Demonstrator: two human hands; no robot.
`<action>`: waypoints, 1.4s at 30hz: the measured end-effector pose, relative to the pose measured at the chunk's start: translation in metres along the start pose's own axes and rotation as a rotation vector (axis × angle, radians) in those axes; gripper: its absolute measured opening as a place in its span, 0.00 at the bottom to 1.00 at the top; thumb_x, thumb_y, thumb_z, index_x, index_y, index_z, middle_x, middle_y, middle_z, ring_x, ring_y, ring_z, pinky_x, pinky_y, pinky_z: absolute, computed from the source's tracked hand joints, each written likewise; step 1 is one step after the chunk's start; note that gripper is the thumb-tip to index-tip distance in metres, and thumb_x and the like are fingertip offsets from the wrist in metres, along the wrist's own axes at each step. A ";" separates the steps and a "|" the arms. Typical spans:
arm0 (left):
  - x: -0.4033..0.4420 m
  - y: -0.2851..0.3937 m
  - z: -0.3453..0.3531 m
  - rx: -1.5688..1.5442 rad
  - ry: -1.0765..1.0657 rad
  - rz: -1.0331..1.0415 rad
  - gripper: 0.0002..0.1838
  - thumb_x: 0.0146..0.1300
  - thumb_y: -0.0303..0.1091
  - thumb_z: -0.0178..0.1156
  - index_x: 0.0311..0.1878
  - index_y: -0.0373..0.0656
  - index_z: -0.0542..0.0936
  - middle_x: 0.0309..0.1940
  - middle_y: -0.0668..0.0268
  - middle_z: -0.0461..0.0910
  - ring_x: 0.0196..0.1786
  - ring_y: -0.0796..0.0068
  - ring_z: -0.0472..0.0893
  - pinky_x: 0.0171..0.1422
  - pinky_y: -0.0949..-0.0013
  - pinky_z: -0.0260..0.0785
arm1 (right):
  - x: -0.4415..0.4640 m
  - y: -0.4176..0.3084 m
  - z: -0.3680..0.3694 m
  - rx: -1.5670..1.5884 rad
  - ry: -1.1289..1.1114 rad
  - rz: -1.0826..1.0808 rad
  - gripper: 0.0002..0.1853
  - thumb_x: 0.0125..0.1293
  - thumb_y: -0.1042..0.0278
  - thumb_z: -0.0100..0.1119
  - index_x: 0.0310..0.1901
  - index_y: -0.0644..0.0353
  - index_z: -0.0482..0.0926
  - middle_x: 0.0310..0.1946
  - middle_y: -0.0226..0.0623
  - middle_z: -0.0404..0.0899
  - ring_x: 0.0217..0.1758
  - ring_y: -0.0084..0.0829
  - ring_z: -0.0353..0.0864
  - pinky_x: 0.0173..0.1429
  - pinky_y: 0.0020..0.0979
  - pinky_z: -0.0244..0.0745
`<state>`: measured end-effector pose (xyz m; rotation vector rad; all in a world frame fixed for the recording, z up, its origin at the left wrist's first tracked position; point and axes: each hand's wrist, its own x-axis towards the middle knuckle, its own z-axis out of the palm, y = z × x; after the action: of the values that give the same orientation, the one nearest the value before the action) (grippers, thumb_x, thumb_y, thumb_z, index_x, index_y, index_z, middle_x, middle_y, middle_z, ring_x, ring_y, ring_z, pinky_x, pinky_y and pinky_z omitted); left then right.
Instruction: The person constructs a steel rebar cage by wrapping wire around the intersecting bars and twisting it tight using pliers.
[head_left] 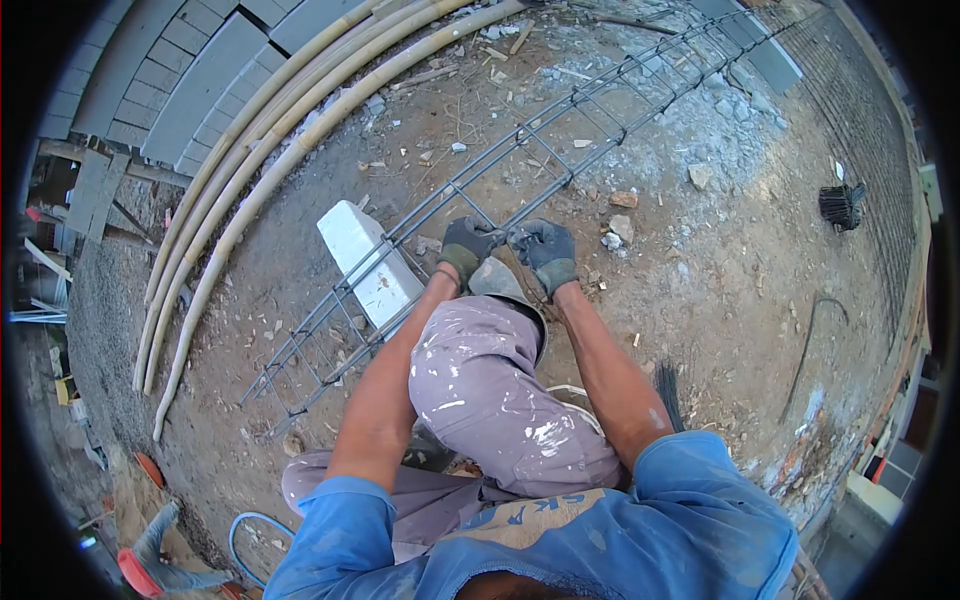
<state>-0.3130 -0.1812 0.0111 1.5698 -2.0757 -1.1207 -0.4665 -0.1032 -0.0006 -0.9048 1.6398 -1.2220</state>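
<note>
A long rebar cage (457, 186) of thin steel bars and stirrups runs diagonally from lower left to upper right in front of me. My left hand (469, 247), in a dark work glove, has its fingers closed on the near side of the cage at a stirrup. Close beside it, my right hand (545, 252), also gloved, is closed with its fingers pinched together at the same bar. Whatever the right fingers hold is too small to make out. The cage rests over a white block (372, 262) on the ground. My shoe (500, 278) is just below the hands.
Several bamboo poles (262, 178) curve along the left, near grey panels (212, 87). A bundle of dark wire (842, 206) lies at right, beside steel mesh (850, 110). More thin wires (667, 392) lie by my right forearm. Brick pieces and rubble dot the dirt.
</note>
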 end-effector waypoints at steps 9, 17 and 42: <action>0.020 -0.013 0.004 -0.338 -0.228 -0.319 0.19 0.61 0.47 0.61 0.24 0.41 0.84 0.14 0.64 0.78 0.13 0.77 0.72 0.20 0.69 0.63 | 0.001 0.016 -0.003 0.258 -0.055 0.183 0.04 0.58 0.77 0.58 0.33 0.60 0.83 0.22 0.30 0.81 0.21 0.19 0.75 0.25 0.24 0.69; 0.004 0.019 -0.009 -0.255 -0.143 -0.342 0.20 0.62 0.48 0.58 0.26 0.42 0.86 0.12 0.65 0.77 0.12 0.76 0.71 0.18 0.71 0.62 | 0.034 0.020 0.006 -0.189 -0.035 0.166 0.04 0.51 0.74 0.61 0.27 0.57 0.85 0.22 0.34 0.83 0.21 0.26 0.78 0.28 0.29 0.72; 0.013 0.003 -0.027 -0.702 -0.475 -0.419 0.14 0.65 0.39 0.60 0.45 0.37 0.81 0.30 0.68 0.84 0.22 0.82 0.77 0.21 0.81 0.67 | 0.026 0.020 -0.005 -0.278 0.426 -0.228 0.15 0.54 0.74 0.59 0.46 0.55 0.80 0.40 0.40 0.82 0.43 0.41 0.82 0.45 0.38 0.76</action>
<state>-0.3022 -0.2031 0.0285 1.4751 -1.3093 -2.2438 -0.4816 -0.1196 -0.0246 -1.0782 2.1296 -1.4372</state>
